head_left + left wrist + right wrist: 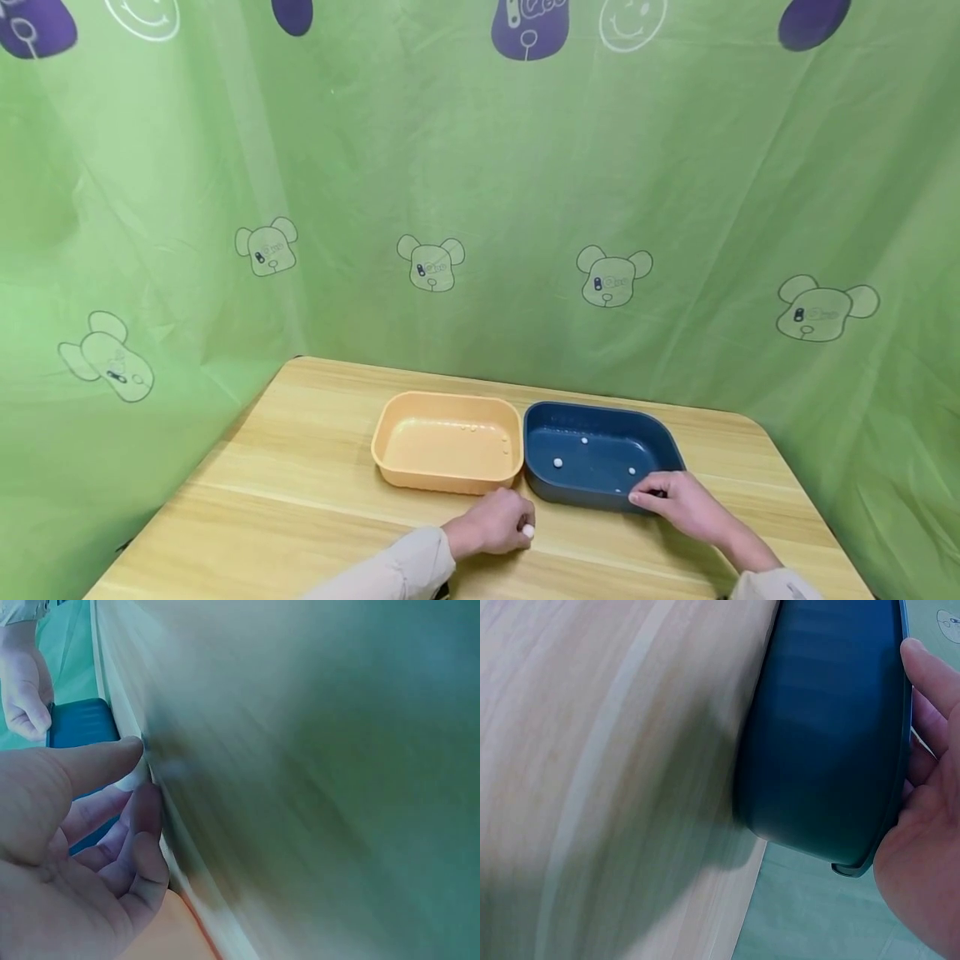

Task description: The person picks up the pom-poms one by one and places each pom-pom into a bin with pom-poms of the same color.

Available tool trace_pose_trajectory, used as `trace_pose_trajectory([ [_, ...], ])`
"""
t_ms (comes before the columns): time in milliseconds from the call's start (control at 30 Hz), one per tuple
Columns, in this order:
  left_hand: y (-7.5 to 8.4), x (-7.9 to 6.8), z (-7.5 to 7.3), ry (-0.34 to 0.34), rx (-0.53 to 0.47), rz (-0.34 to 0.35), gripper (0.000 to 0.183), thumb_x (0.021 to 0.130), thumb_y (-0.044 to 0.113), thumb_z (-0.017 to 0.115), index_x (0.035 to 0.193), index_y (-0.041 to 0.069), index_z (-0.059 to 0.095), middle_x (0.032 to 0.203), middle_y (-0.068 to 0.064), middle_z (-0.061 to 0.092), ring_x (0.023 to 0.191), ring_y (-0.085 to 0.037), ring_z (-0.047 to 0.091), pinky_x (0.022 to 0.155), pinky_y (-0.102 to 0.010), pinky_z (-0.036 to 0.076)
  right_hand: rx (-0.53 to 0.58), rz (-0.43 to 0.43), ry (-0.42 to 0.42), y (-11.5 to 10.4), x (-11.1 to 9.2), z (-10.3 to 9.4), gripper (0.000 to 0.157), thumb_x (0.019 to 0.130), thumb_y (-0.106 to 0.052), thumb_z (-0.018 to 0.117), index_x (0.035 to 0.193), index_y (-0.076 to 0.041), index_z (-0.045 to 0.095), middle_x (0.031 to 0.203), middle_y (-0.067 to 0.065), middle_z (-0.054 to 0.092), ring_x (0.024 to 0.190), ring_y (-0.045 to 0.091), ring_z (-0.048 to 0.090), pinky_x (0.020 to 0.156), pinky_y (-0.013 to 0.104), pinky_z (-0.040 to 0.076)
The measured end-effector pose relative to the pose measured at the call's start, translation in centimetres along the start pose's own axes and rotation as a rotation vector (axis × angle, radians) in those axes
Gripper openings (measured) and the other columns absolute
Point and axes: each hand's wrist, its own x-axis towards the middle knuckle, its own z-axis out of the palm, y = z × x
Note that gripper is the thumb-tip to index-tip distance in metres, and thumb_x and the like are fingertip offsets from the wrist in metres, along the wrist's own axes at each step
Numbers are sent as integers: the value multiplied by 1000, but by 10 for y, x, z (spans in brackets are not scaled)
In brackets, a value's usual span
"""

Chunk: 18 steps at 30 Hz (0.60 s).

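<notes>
My left hand [497, 521] is just above the wooden table in front of the bins, and its thumb and fingers pinch a small white ball [528, 531]. In the left wrist view its fingers [149, 859] curl inward, and the ball is mostly hidden. At the front right of a dark blue bin [592, 497], my right hand [686, 504] grips the rim. Its thumb lies at the rim, with the other fingers on the inner side, as the right wrist view shows. Several small white balls [557, 462] lie scattered on the blue bin's floor.
Directly left of the blue bin stands a yellow-orange bin [442, 482], with several tiny yellowish spots inside, too small to identify. Both bins sit on a wooden table [300, 467] with rounded corners. Green printed curtains [480, 183] surround its back and sides.
</notes>
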Motion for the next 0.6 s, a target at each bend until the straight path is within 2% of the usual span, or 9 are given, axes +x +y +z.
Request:
trace_pose_trajectory([
  [167,3,-1,0,-40,13,39,11,79,20,75,75,20,64,64,15,49,59,0,44,55,-14,35,-7,-9,11,0,0,1,5,87,-21,69,85,-20,73,82,-13,66,79,2,59,66,24,49],
  [333,3,-2,2,-42,23,81,13,78,22,76,74,20,63,63,17,47,59,2,42,55,-11,33,-17,-9,6,1,0,1,5,87,-21,68,85,-21,73,83,-14,66,81,2,59,67,25,50],
  [600,10,0,-6,2,-78,98,5,80,15,73,79,15,68,67,16,54,61,6,46,57,-8,37,-25,-20,22,1,-1,2,4,87,-21,69,84,-21,72,83,-14,66,81,2,59,68,25,50],
])
